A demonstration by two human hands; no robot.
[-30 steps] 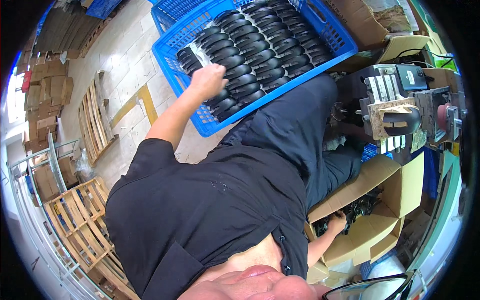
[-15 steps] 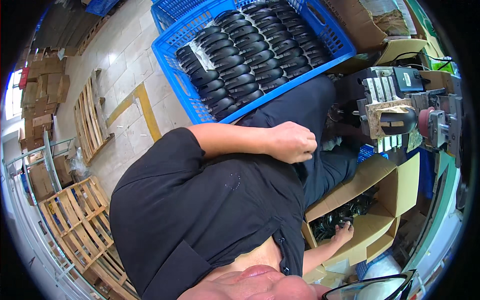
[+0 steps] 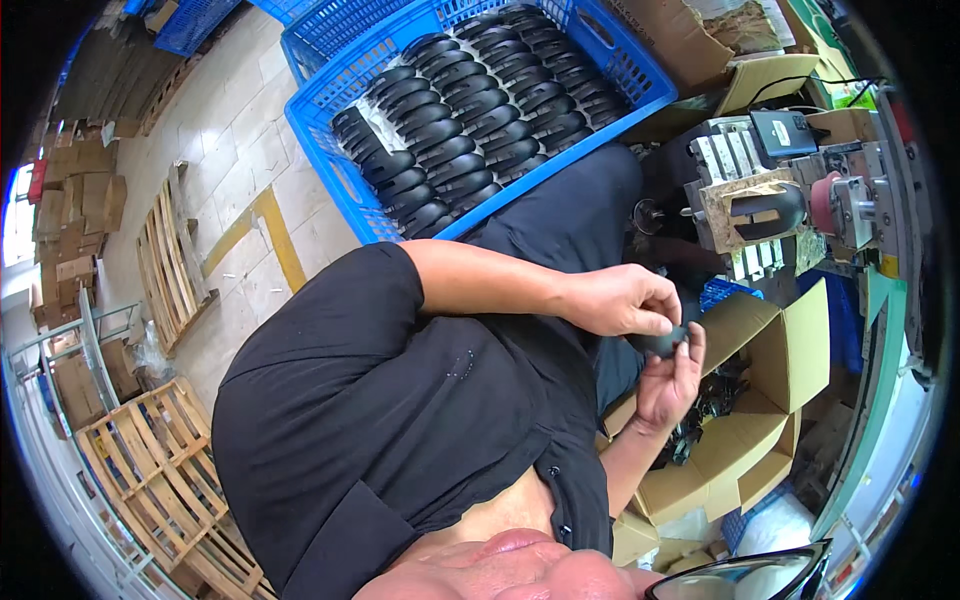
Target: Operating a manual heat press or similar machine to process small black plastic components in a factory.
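My right hand (image 3: pixel 672 388) is raised above the open carton, fingertips closed on a small dark, smooth, curved plastic part (image 3: pixel 658 343). Coming in from the left, my left hand (image 3: pixel 628 300) meets it there, thumb and fingers pinched at the part's upper edge. Whatever sits inside that pinch is too small and covered to name. Many glossy dark pieces (image 3: pixel 688 440) lie loose in the carton (image 3: pixel 760 440) beneath. Rows of black curved shells (image 3: pixel 500 100) fill a blue plastic crate (image 3: pixel 345 190) beyond my lap.
At the right stands a metal machine (image 3: pixel 850 200) with a round pink pad (image 3: pixel 825 203) facing a black shell (image 3: pixel 768 215) in a fixture. A dark box-shaped device (image 3: pixel 783 133) rests above it. Wooden pallets (image 3: pixel 165 470) and stacked cartons (image 3: pixel 85 210) are at the left.
My right hand has come up out of the carton with the dark part. My left hand has moved right from my lap to meet it. The view has shifted slightly.
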